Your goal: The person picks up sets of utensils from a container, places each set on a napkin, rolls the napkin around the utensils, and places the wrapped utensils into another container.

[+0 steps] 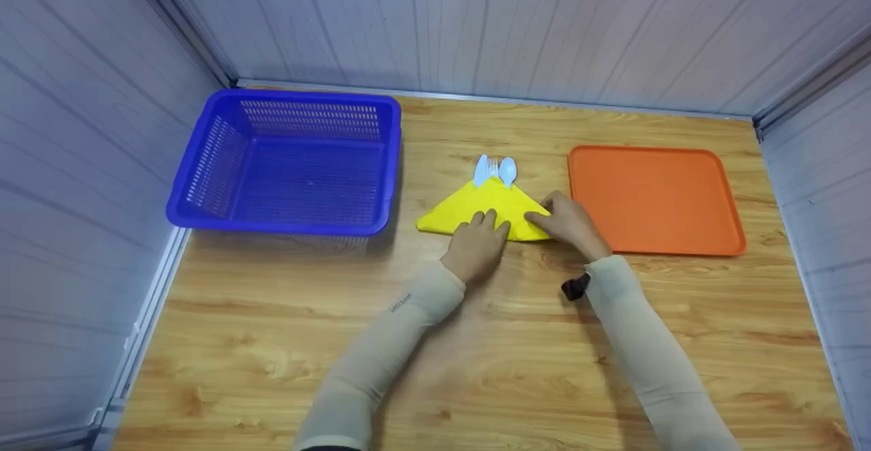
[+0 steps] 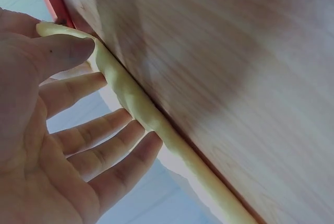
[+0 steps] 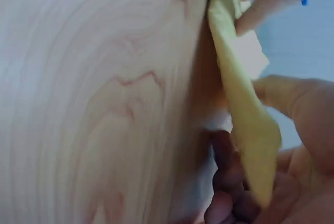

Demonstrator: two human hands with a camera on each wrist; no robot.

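Note:
A folded yellow napkin (image 1: 469, 209) lies on the table, its point away from me. The tops of a pale plastic knife (image 1: 481, 169), fork (image 1: 492, 167) and spoon (image 1: 507, 171) stick out beyond that point; their lower parts are hidden. My left hand (image 1: 478, 245) rests on the napkin's near edge with fingers extended, and the left wrist view shows the fingertips (image 2: 151, 136) touching the fold. With my right hand (image 1: 570, 223) I pinch the napkin's right corner. In the right wrist view that corner (image 3: 255, 145) is lifted between thumb and fingers.
To the left stands a blue plastic basket (image 1: 391, 165) with slotted walls. An orange tray (image 1: 656, 199) lies on the right, close beside my right hand. Pale panel walls (image 1: 476, 29) enclose the wooden table (image 1: 503, 369) at the back and sides.

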